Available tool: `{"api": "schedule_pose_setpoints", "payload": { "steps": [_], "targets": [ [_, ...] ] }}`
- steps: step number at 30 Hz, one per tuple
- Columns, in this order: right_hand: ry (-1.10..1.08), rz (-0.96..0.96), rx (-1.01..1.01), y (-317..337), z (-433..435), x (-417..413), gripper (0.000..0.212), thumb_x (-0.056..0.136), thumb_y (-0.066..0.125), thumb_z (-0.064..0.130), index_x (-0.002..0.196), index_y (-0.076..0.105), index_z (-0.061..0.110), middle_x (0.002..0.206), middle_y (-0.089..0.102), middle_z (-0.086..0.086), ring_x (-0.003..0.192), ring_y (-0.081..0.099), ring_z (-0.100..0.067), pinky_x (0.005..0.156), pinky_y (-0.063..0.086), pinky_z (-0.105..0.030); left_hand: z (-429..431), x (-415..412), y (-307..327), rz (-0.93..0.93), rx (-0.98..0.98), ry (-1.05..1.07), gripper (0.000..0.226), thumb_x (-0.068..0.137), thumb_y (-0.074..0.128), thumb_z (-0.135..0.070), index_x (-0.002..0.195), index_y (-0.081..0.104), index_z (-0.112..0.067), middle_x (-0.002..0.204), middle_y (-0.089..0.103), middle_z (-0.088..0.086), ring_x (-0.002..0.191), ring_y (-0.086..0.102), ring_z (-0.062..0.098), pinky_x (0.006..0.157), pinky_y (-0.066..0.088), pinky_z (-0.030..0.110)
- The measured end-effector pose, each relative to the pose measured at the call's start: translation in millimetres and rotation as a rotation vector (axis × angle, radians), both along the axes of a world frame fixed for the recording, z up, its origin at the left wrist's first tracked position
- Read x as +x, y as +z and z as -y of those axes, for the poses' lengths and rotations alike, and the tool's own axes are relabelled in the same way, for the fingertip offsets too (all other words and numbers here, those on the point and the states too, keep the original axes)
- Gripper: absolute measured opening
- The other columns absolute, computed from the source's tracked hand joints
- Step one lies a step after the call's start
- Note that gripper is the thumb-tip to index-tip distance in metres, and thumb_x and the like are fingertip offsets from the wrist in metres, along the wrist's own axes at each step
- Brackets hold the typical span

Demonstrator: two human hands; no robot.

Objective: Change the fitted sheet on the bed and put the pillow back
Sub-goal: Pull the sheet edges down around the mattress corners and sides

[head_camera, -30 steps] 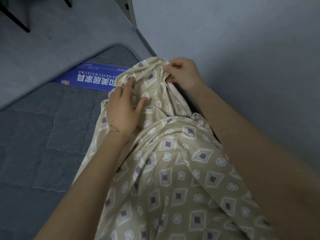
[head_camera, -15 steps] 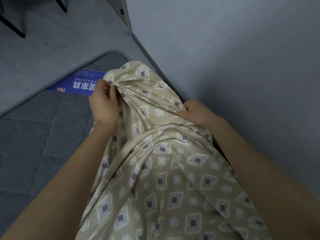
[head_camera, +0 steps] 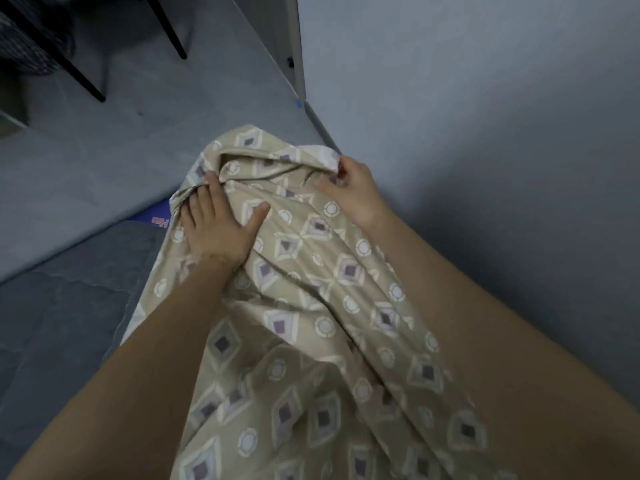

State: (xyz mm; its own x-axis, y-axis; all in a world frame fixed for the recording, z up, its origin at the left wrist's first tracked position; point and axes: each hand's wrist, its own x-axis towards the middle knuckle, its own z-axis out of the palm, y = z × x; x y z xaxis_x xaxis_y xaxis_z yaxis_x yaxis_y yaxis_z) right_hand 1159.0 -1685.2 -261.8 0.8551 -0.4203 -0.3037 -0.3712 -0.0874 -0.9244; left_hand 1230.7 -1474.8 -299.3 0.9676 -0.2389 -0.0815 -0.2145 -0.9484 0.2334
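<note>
A beige fitted sheet (head_camera: 311, 306) with a diamond and circle pattern lies bunched over the far corner of the grey quilted mattress (head_camera: 62, 323), next to the wall. My left hand (head_camera: 218, 226) lies flat on the sheet near the corner, fingers spread and their tips under a fold. My right hand (head_camera: 349, 192) grips the sheet's edge at the corner by the wall. No pillow is in view.
A grey wall (head_camera: 485, 133) runs along the right of the bed. A blue label (head_camera: 161, 220) on the mattress shows beside the sheet. Beyond the bed is grey floor (head_camera: 138, 140), with black chair legs (head_camera: 83, 81) at the top left.
The sheet corner has been pulled farther over the mattress corner and covers most of the blue label. My left hand went from pinching the sheet to lying flat; my right hand moved up to the edge.
</note>
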Motion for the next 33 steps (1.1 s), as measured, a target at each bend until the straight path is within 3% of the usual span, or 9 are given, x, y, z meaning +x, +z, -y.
{"api": "schedule_pose_setpoints", "payload": {
  "steps": [2,5,9,12,18,23,26,29,33],
  "targets": [
    [0.034,-0.099,-0.021,-13,-9,-2,0.097,0.073,0.078,0.044,0.151,0.026,0.020,0.150,0.034,-0.007,0.126,0.047,-0.014,0.107,0.039,-0.033,1,10,-4,0.026,0.027,-0.050,0.102,0.080,0.020,-0.082,0.156,0.000,-0.016,0.162,0.013,0.010,0.148,0.011,0.026,0.120,0.000,0.042],
    [-0.018,-0.035,-0.223,-25,-24,-1,0.110,0.080,0.074,0.046,0.155,-0.003,0.023,0.161,0.010,-0.005,0.146,0.021,-0.021,0.117,0.027,-0.043,5,44,-5,0.062,0.042,-0.152,0.094,0.085,0.017,-0.077,0.156,0.005,-0.017,0.160,0.018,0.010,0.147,0.015,0.025,0.120,0.005,0.042],
    [-0.009,-0.137,-0.462,-28,-39,23,0.085,0.090,0.053,0.058,0.154,0.012,0.019,0.153,0.034,-0.008,0.133,0.042,-0.030,0.101,0.042,-0.044,16,78,-11,0.081,0.082,-0.248,0.081,0.094,0.018,-0.067,0.156,0.006,-0.016,0.160,0.022,0.009,0.147,0.018,0.025,0.120,0.009,0.040],
    [-0.003,-0.231,-0.526,-37,-32,40,0.052,0.096,0.040,0.060,0.116,0.056,0.015,0.111,0.065,-0.006,0.099,0.062,-0.029,0.077,0.048,-0.037,23,96,-15,0.084,0.092,-0.308,0.078,0.097,0.019,-0.065,0.156,0.006,-0.017,0.160,0.021,0.008,0.147,0.018,0.024,0.120,0.011,0.040],
    [-0.023,-0.191,-0.648,-53,-27,63,0.049,0.101,0.032,0.053,0.095,0.062,0.014,0.090,0.067,-0.009,0.081,0.061,-0.030,0.062,0.036,-0.033,44,128,-19,-0.064,0.064,-0.333,0.069,0.097,0.023,-0.064,0.154,0.022,-0.025,0.154,0.036,0.006,0.141,0.033,0.026,0.113,0.027,0.041],
    [-0.015,-0.223,-0.737,-53,-28,68,0.054,0.103,0.030,0.051,0.095,0.064,0.010,0.087,0.068,-0.011,0.079,0.061,-0.032,0.059,0.035,-0.033,49,123,-6,-0.013,0.066,-0.280,0.062,0.097,0.023,-0.064,0.136,0.049,-0.023,0.114,0.067,0.013,0.103,0.060,0.037,0.088,0.042,0.041],
    [-0.032,-0.204,-0.764,-49,-28,68,0.054,0.103,0.030,0.050,0.090,0.063,0.010,0.085,0.067,-0.011,0.077,0.062,-0.032,0.058,0.034,-0.032,46,64,3,0.230,-0.043,-0.210,0.050,0.095,0.035,-0.043,0.133,0.052,-0.015,0.130,0.056,0.013,0.118,0.051,0.034,0.104,0.034,0.047],
    [-0.082,-0.146,-0.663,-45,-26,64,0.050,0.101,0.037,0.050,0.093,0.066,0.010,0.088,0.069,-0.012,0.081,0.063,-0.032,0.062,0.041,-0.034,38,2,-1,0.058,-0.065,-0.149,0.060,0.096,0.026,-0.054,0.150,0.034,-0.027,0.158,0.027,0.005,0.147,0.018,0.027,0.119,0.006,0.048],
    [-0.301,0.063,-0.300,-38,-22,45,0.029,0.097,0.051,0.040,0.101,0.063,0.013,0.100,0.063,-0.008,0.093,0.061,-0.025,0.084,0.051,-0.041,35,2,-9,-0.041,-0.054,-0.147,0.058,0.101,0.021,-0.057,0.154,0.014,-0.036,0.164,0.004,-0.004,0.150,-0.006,0.017,0.119,-0.007,0.045]
  ]
}}
